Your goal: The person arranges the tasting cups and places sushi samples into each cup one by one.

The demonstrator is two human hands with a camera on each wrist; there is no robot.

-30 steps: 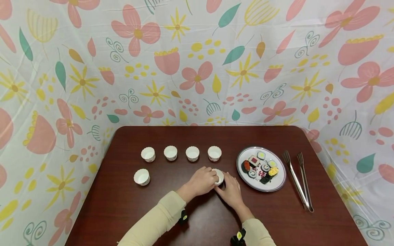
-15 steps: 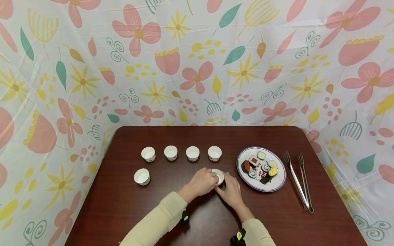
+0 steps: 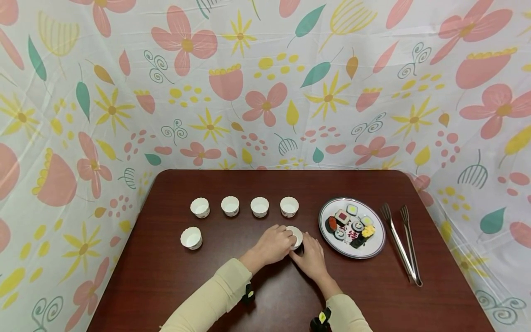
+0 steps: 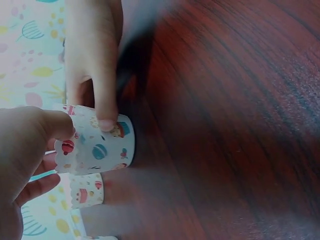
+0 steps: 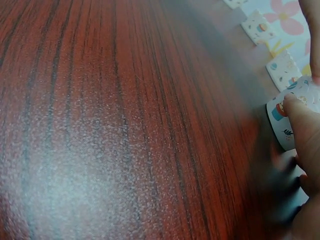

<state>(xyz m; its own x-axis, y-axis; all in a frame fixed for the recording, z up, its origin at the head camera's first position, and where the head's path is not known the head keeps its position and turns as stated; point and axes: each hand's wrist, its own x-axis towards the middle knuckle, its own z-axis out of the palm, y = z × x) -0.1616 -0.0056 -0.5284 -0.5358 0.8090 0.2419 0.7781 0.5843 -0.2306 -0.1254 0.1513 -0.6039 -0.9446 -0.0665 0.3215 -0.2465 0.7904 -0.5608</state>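
In the head view a white paper baking cup (image 3: 296,236) with a scalloped rim stands between both hands. My left hand (image 3: 271,245) pinches its rim, thumb at the edge, as the left wrist view shows. Fingers and thumb of my right hand (image 3: 312,260) hold the cup around its side, lower down toward the base. Small coloured pictures decorate the cup's wall (image 4: 100,150). Part of its opening is hidden behind the left fingers. Several matching cups stand behind in a row, the nearest cup (image 3: 289,207) just beyond the hands.
One more cup (image 3: 191,239) stands at the left, in front of the row. To the right, a round plate (image 3: 365,252) holds several sushi pieces (image 3: 356,226). Metal tongs (image 3: 400,244) lie spread beside it. A flowered cloth (image 3: 265,92) hangs behind the brown table (image 3: 166,286).
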